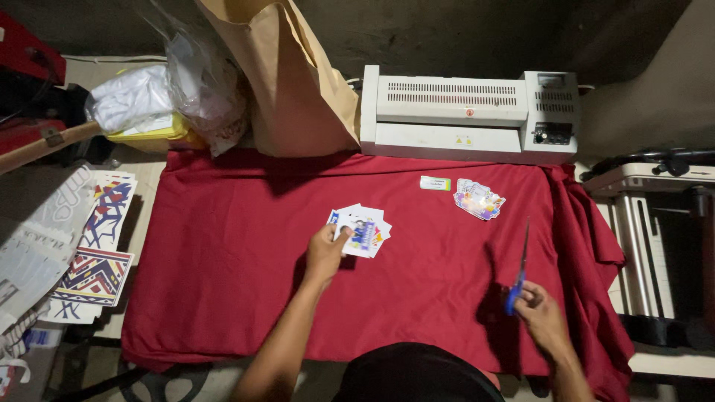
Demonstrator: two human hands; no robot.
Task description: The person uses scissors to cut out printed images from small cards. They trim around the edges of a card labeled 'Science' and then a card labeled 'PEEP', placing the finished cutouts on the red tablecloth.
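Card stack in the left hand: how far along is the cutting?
Done: a small pile of cut pieces lies by the laminator. In hand: left hand holds the card stack; right hand holds blue-handled scissors. Left: that stack looks uncut.

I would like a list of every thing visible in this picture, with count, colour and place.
cloth: one, red, covering the table
laminator: one, white, far edge
paper bag: one, brown, left of laminator
sticker pile: one, multicoloured, near laminator
label: one, white-green, beside sticker pile
patterned sheets: several, red-blue-white, left of table
cards: a few, white-blue, in left hand
scissors: one, blue-handled, in right hand
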